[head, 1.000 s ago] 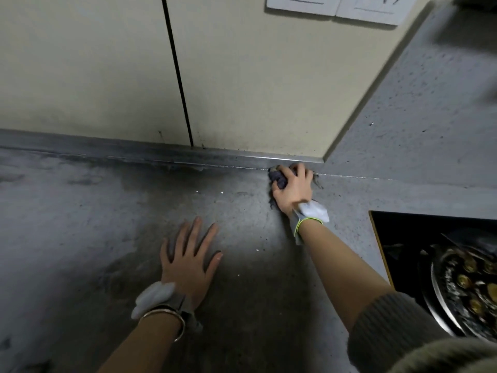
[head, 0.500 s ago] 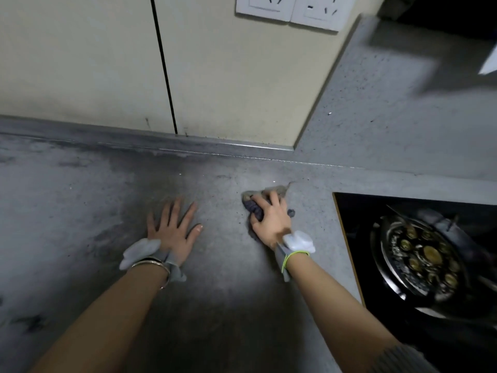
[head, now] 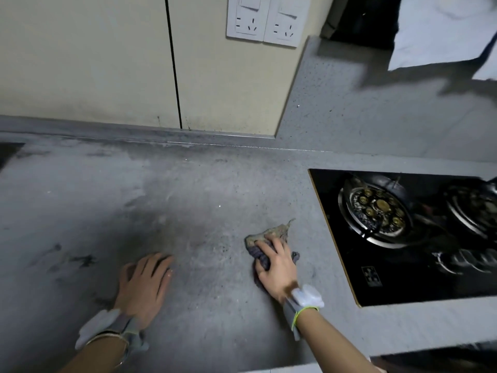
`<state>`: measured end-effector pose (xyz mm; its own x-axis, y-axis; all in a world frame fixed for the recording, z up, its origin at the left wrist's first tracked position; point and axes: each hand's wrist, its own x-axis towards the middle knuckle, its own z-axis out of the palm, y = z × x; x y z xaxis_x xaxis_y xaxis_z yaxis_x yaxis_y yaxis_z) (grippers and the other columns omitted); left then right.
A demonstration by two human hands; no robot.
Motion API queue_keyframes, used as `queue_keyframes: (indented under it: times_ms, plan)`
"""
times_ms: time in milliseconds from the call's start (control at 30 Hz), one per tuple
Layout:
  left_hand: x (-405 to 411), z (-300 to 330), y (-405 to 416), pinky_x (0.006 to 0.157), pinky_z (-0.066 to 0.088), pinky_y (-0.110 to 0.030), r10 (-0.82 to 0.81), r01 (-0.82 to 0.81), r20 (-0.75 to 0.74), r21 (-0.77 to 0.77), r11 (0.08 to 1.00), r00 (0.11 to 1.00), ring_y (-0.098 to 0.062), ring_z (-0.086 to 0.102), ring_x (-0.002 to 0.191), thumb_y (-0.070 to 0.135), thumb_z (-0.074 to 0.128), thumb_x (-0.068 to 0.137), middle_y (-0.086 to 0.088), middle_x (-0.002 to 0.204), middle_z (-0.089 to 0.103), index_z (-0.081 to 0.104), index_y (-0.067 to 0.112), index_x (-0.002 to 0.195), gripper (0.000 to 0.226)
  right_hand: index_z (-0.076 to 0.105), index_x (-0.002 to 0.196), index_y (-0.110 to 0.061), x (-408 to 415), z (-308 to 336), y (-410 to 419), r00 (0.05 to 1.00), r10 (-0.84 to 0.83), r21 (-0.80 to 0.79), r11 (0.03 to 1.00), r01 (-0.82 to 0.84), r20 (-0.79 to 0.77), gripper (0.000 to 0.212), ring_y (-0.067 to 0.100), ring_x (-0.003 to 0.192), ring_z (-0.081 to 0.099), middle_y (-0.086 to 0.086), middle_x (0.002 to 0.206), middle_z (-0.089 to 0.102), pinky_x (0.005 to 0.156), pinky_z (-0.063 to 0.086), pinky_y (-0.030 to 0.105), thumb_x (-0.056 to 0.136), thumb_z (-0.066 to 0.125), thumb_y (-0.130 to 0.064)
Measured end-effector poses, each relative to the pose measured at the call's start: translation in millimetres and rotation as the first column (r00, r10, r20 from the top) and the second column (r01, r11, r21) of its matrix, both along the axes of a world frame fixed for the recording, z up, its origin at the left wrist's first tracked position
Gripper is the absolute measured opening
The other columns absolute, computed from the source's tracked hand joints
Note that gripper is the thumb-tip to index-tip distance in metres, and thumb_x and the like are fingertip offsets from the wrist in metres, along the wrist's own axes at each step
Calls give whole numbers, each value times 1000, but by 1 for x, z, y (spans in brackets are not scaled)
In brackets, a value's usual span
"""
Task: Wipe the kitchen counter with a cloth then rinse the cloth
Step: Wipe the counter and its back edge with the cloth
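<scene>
A crumpled grey-purple cloth (head: 271, 234) lies on the grey speckled counter (head: 188, 200), left of the hob. My right hand (head: 277, 267) presses down on the cloth with fingers curled into its folds; part of the cloth sticks out past my fingertips. My left hand (head: 146, 285) rests flat on the counter further left, fingers together, holding nothing. Dark smudges mark the counter in the middle and at the left.
A black glass gas hob (head: 408, 232) with two burners is set into the counter at the right. The cream wall (head: 94, 63) carries two white sockets (head: 266, 20). A white cloth (head: 443, 30) hangs at the top right. The counter's front edge runs along the bottom right.
My right hand has dragged the cloth from the back corner by the wall toward me across the counter. My left hand has also slid back, its fingers closing together.
</scene>
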<state>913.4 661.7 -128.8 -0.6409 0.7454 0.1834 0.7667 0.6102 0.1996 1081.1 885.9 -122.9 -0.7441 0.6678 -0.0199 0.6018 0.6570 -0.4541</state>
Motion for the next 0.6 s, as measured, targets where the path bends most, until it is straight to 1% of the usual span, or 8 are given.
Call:
queue_keyframes:
  times_ms: [67,133,167,233,267,333,467,600]
  plan:
    - [9,1,-21,73,49,-50,-4,7,54,-53,999,999,-21,55,100,44,0,100,-6,99,70,73,12,97,80,54,130,-22,15,-1,-15,1000,-29,-9,1000,29,-7,46,22,137,26,0,144,38,109,22,22,84,57,-21]
    - [16,4,-28,83,45,-52,-15,31,104,-154,988,994,-20,63,107,49,-4,98,-3,116,67,70,14,112,83,54,129,-22,29,1,-33,998,-53,-10,999,53,-14,45,22,137,26,0,144,39,109,22,22,84,57,-21]
    - [14,2,-21,94,38,-52,0,23,117,-199,980,993,-17,56,120,52,-3,96,2,131,58,62,20,125,78,54,129,-22,31,-1,-33,998,-61,-13,998,61,-15,45,22,137,26,0,144,38,108,22,22,85,57,-21]
    - [13,-2,-20,107,19,-42,29,15,155,-278,960,988,-5,27,140,51,9,98,15,152,28,34,32,145,56,54,129,-21,43,2,-48,997,-76,-6,997,75,-21,44,22,137,26,0,144,38,107,23,22,85,57,-21]
    - [13,-2,-20,109,15,-39,41,10,161,-306,952,986,-1,18,142,48,16,100,18,155,19,25,35,147,50,54,129,-21,49,2,-56,997,-78,-8,997,78,-22,44,23,136,27,0,144,39,107,24,23,85,57,-20]
    - [15,-2,-20,109,12,-36,51,2,157,-317,948,986,1,12,143,46,21,100,19,156,14,17,36,149,50,55,129,-21,60,2,-72,996,-87,-1,996,87,-36,44,23,136,28,1,142,41,106,26,24,85,58,-19]
    - [12,-2,-20,108,11,-35,38,7,131,-328,945,991,1,16,141,46,22,100,19,155,17,18,37,149,50,59,125,-20,74,-2,-90,992,-107,15,994,108,-71,41,22,134,32,1,139,45,104,31,25,84,60,-18]
    - [6,-4,-15,101,22,-36,12,8,84,-238,971,996,-10,41,128,42,29,100,11,137,46,46,32,135,40,65,117,-16,66,-3,-89,984,-133,39,990,138,-115,36,27,127,42,6,129,54,98,39,27,81,64,-14]
